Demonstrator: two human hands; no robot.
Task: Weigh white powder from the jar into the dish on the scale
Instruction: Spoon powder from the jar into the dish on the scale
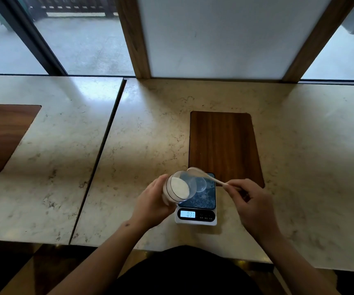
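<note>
My left hand [152, 201] grips a clear jar [179, 186], tilted with its mouth toward the right and white powder lying inside it. The jar hangs over the left part of the small scale [196, 206]. A clear shallow dish [201, 184] rests on the scale's dark platform, partly hidden behind the jar. My right hand [249, 201] pinches the handle of a white spoon [203, 174], whose bowl sits just past the jar's rim, above the dish. The scale's lit display [187, 214] shows digits.
A dark wooden inlay [225, 143] lies in the marble counter [142, 135] just behind the scale. A seam [101, 154] divides this counter from a second slab at left with another wooden inlay [3, 137]. A wood-framed white panel [214, 37] and windows stand behind.
</note>
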